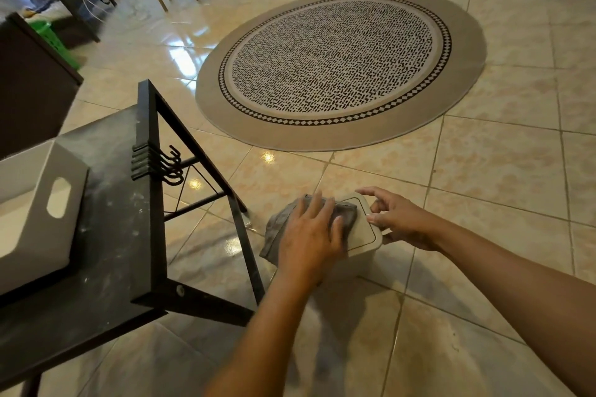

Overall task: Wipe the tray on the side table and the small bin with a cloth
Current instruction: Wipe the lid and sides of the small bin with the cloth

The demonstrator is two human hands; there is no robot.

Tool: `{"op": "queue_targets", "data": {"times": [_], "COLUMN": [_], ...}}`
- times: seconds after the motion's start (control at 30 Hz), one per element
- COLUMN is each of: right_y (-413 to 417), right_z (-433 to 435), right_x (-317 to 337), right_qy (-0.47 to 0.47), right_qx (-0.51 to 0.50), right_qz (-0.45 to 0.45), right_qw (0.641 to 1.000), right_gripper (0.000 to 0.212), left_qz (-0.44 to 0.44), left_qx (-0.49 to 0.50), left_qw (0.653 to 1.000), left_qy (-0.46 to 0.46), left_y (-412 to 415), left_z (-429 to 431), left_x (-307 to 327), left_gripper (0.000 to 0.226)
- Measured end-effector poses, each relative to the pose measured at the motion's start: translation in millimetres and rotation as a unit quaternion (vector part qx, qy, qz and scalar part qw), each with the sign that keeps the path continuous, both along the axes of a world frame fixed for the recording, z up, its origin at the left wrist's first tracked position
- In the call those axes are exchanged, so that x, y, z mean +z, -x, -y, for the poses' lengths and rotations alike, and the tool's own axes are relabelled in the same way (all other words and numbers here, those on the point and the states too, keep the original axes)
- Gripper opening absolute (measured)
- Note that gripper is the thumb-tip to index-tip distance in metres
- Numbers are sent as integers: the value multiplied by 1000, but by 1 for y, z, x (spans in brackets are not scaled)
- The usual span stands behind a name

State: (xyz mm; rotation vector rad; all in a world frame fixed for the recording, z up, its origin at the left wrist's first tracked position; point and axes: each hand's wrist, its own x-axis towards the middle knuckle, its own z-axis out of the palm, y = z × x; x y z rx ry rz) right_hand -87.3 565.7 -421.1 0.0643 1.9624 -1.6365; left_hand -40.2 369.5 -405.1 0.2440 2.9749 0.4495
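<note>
A glossy tiled floor (483, 171) fills most of the view, and on it lies a round patterned rug (335, 64) with a beige border, well apart from the hands. At the left stands the dark side table (113, 235), its top dusty and speckled, with a cluster of black hooks (161, 164) hanging off its far edge. The white tray (38, 213) (a deep one, with an oval handle cut-out in its near wall) sits on that table top at the far left, partly cut off by the frame edge. Just beside the table's right legs, down on the tiles, stands the small bin (366, 235), pale with a thin dark line tracing its lid. A grey cloth (280, 226) is spread over the left part of the lid and hangs off its left side. The left hand (311, 235) lies flat on the cloth, fingers extended and slightly spread, pressing it to the lid. The right hand (396, 219) holds the bin's right edge, fingers curled loosely around the rim.
</note>
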Motion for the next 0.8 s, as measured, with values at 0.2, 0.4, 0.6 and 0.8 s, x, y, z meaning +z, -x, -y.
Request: {"op": "queue_targets", "data": {"times": [0.2,0.4,0.6,0.8], "right_y": [3,4,5,5], "right_z": [2,6,8,10], "right_x": [10,9,6,6], "right_qy": [6,-12,-10,-5], "right_qx": [34,34,30,29], "right_qz": [3,-17,-20,-23], "right_qw": [999,999,999,999], "right_gripper": [60,59,59,56], "left_qz": [-9,41,4,36], "left_qx": [-56,112,49,31], "left_qw": [996,992,999,996], "left_qy": [74,48,1,70], "left_y": [0,-4,-2,-16], "left_z": [35,28,49,-16], "left_x": [-34,-38,-31,-23], "left_gripper": [63,63,61,62]}}
